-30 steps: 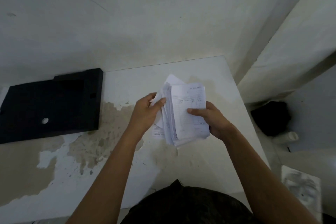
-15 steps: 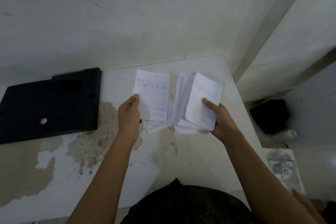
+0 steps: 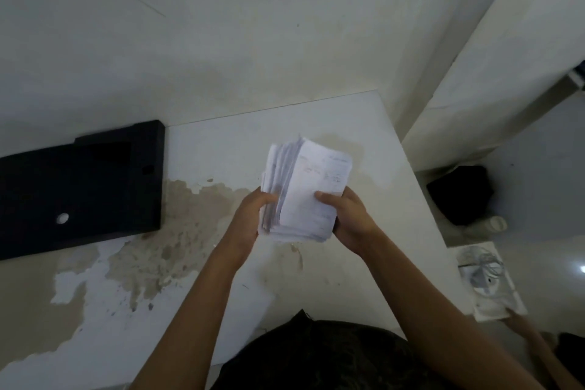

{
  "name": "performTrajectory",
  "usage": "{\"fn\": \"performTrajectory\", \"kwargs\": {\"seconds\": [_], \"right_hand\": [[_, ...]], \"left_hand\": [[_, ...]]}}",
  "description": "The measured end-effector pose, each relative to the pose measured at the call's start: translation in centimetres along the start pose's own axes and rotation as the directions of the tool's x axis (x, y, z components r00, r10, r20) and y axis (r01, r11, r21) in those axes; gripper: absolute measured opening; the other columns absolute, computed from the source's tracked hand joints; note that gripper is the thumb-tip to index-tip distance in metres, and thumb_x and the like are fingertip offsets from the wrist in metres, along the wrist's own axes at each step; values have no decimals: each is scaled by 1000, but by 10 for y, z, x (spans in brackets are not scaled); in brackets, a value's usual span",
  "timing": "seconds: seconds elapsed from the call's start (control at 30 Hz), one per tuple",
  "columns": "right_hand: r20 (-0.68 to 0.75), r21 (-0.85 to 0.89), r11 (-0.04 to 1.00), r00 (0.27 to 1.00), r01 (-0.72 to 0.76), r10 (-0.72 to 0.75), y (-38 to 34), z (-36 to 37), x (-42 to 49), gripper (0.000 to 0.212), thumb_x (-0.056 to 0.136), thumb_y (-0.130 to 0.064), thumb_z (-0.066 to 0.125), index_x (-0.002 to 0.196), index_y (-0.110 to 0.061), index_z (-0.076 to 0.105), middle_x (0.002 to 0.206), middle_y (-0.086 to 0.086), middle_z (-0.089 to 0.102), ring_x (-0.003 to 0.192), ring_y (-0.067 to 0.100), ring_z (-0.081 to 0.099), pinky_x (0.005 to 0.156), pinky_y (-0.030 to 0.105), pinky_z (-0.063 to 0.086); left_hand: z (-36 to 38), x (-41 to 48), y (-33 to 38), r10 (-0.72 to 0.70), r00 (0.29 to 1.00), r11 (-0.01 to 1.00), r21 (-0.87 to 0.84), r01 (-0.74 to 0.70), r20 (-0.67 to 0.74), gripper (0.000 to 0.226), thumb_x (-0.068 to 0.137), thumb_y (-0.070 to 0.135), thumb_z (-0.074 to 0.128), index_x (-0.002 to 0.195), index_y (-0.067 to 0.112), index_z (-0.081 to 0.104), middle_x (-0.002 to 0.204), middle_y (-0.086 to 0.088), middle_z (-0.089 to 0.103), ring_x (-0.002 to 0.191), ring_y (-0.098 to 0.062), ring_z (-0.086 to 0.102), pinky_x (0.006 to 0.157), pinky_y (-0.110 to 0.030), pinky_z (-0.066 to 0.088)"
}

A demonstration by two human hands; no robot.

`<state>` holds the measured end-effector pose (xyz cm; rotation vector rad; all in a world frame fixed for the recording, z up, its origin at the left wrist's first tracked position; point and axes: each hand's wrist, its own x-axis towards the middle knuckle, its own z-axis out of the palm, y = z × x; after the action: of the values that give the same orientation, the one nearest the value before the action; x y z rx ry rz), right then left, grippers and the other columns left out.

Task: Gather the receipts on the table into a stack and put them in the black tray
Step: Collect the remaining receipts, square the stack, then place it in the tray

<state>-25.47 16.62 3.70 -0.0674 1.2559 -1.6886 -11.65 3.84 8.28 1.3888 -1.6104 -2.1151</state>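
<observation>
Both sides of the receipt stack (image 3: 316,174) are held, above the surface (image 3: 316,282) and well right of the black tray (image 3: 79,187): left grip (image 3: 250,218) curled round the fanned edge, right grip (image 3: 353,220) thumb on the top sheet; I judge it light, floppy, slip-prone, so I'd squeeze across both long edges

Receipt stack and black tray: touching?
Apart. Head view: the left hand and right hand hold the receipt stack, and bare stained table shows between it and the black tray.

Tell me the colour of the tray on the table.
Black, with one small pale round spot; the tray shows in the head view.
</observation>
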Motion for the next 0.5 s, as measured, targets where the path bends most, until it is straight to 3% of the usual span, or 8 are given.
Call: {"fn": "performTrajectory", "kwargs": {"seconds": [0.1, 0.17, 0.23, 0.33, 0.43, 0.5], "right_hand": [[-6, -269, 962, 998, 52, -55, 4, 4, 0, 56, 77, -11, 69, 132, -17, 57, 124, 8, 68, 113, 30, 64, 94, 48, 55], [-13, -407, 911, 997, 67, -80, 10, 8, -3, 53, 73, -16, 68, 125, -18, 62, 120, 7, 69, 111, 28, 64, 96, 53, 53], [-11, -458, 886, 996, 71, -85, 17, 9, -5, 49, 76, -14, 67, 124, -15, 63, 120, 9, 69, 111, 26, 64, 96, 46, 54], [-32, -496, 868, 999, -38, 25, 25, 2, -7, 39, 84, 2, 65, 122, -6, 61, 121, 19, 66, 107, 31, 64, 95, 40, 50], [-26, -566, 825, 999, 7, -26, 38, -11, -8, 41, 77, 3, 63, 117, -10, 64, 115, 11, 70, 104, 27, 67, 91, 41, 54], [-14, -595, 803, 998, 39, -59, 46, -16, -10, 50, 71, -3, 60, 120, -13, 66, 115, 6, 72, 107, 22, 67, 89, 37, 56]], "left_hand": [[-3, 5, -8, 68, 997, 939, 339, -54, -29, 6, 80, 24, 61, 75, 22, 59, 73, 3, 61, 73, -16, 61, 65, -25, 43], [-3, 6, -21, 71, 997, 896, 441, -53, -23, 19, 69, 31, 56, 68, 13, 58, 65, -3, 59, 71, -29, 62, 61, -26, 41], [-3, 7, -35, 112, 993, 910, 406, -85, -42, 24, 67, 26, 51, 69, 2, 57, 66, -11, 57, 64, -25, 55, 63, -29, 42], [-1, 2, -53, 86, 995, 944, 324, -65, -51, 10, 84, 3, 56, 92, 6, 61, 87, -11, 63, 78, -22, 57, 77, -34, 48], [-2, -1, -73, 186, 980, 936, 316, -156, -68, 36, 77, 11, 69, 111, 18, 60, 97, 3, 66, 86, -7, 62, 76, -14, 49], [-3, 1, -86, 172, 980, 953, 268, -140, -101, 43, 76, 12, 76, 114, 20, 59, 104, 3, 67, 94, -7, 64, 78, -20, 50]]}}
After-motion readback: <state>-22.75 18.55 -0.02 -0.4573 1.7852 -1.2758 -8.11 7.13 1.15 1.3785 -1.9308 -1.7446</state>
